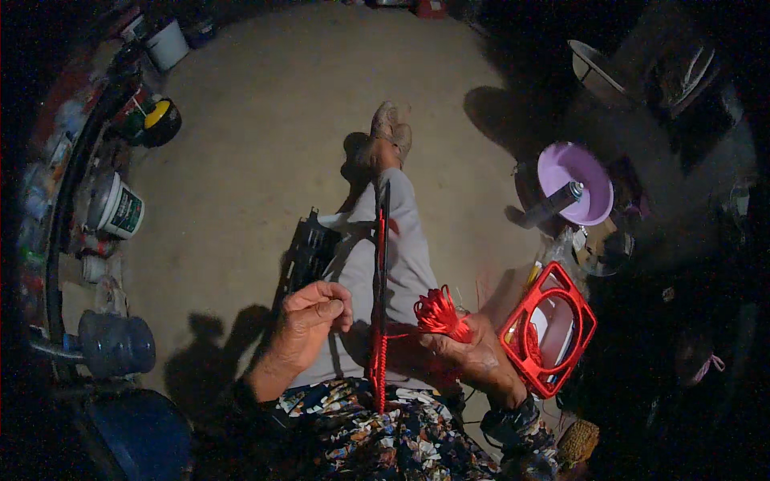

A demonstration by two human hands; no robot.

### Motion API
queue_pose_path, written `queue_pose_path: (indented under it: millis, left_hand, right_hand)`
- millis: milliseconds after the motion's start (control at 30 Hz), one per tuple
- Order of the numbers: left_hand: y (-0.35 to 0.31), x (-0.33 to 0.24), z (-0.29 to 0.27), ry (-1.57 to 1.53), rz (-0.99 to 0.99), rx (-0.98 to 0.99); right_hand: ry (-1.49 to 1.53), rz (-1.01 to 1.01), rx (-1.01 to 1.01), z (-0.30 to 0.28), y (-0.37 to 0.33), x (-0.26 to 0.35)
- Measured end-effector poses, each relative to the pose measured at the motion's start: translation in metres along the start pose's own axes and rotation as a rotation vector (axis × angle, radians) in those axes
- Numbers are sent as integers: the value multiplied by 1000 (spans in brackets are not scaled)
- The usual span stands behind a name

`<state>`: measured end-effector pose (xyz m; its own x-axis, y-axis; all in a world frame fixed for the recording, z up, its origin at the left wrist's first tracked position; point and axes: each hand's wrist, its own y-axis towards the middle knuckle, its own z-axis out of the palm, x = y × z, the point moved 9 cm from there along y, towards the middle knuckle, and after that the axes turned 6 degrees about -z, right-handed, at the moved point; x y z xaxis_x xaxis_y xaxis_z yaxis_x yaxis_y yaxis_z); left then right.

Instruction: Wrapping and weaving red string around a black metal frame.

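A bundle of red cord (443, 314) is gripped in my right hand (481, 353), its loops sticking up past the thumb. From it a strand runs left to a thin dark rod (386, 264) standing out over my lap, lengthwise between my legs. Red cord is wound in close turns (380, 373) around the rod's near part, and more red runs along its far part. Left of the rod, apart from it, my left hand (313, 321) is closed with thumb against curled fingers. Whatever it may hold is hidden.
At my right stands a red-framed holder (513, 354) with items inside. Beyond it are a purple basin (597, 180) and a dark spray can (553, 204). A black object (311, 248) lies by my left leg. A white bucket (124, 210) and a blue water jug (120, 346) line the left.
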<state>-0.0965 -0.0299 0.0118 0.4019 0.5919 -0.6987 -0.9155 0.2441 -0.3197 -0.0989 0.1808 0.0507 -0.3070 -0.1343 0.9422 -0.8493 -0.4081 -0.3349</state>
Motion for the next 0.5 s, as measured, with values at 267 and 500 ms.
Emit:
queue_pose_path:
  millis: [267, 500]
  left_hand:
    - [-3, -24, 42, 263, 43, 44]
    - [-5, -33, 67, 257, 67, 131]
  right_hand:
    - [-22, -244, -19, 1, 11, 28]
    - [-351, -498, -54, 3, 21, 63]
